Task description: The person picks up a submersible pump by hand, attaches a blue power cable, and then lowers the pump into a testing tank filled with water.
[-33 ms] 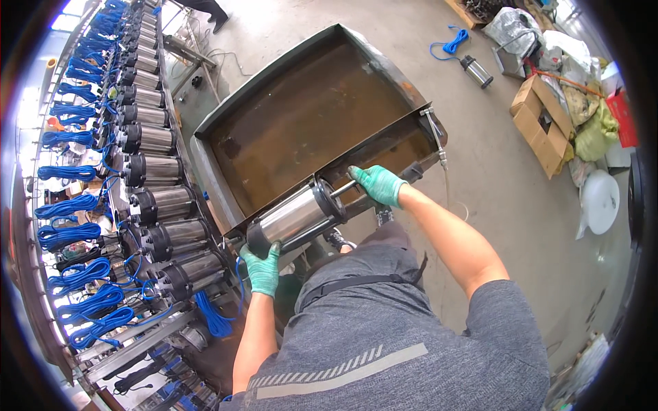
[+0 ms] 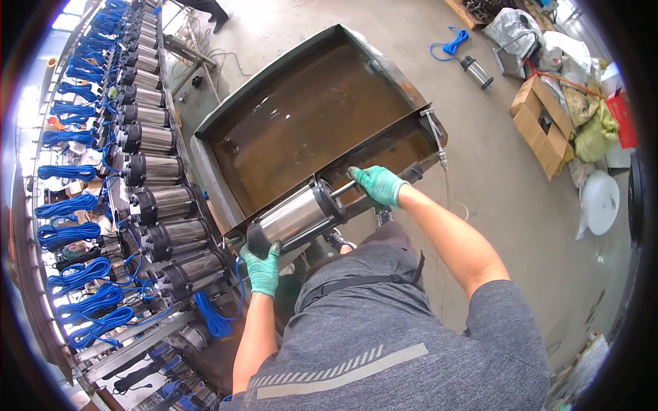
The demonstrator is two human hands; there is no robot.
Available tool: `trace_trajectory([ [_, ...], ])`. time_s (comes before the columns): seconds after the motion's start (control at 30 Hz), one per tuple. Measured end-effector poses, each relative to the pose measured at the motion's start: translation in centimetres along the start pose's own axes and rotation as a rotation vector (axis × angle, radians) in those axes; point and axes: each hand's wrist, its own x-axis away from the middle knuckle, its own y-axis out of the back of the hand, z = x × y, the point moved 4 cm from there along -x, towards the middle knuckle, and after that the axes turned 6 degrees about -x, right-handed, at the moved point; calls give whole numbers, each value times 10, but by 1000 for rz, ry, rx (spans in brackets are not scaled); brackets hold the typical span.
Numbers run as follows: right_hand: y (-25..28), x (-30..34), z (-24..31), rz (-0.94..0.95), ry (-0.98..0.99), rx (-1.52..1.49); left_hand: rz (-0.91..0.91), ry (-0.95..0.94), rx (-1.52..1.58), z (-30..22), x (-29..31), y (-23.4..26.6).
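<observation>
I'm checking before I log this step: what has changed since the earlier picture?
Only the shine on the brown liquid in the tank has shifted; nothing was taken hold of or let go. The left hand and right hand stay at either end of the steel cylinder.

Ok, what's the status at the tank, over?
Left hand on black end of steel pump; right hand on its rod. Pump held along near edge of tank. Blue cable near left forearm.
</observation>
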Motion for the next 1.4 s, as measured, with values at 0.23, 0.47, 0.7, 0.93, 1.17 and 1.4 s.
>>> trace_trajectory([
  [0.23, -7, 6, -2, 193, -233, -493, -9, 1, 59, 14, -3, -4],
  [0.47, 18, 36, 44, -3, 379, 124, -39, -22, -24, 0, 3, 0],
  [0.7, 6, 16, 52, 50, -65, -151, -61, -56, 3, 3, 3, -2],
  [0.93, 19, 32, 59, -60, 630, 335, 27, 124, 115, -14, 9, 1],
  [1.17, 17, 16, 38, 26, 281, 165, -22, 35, 104, -19, 8, -4],
  [1.4, 6, 9, 44, 61, -99, -153, 6, 98, 132, -9, 6, -5],
])
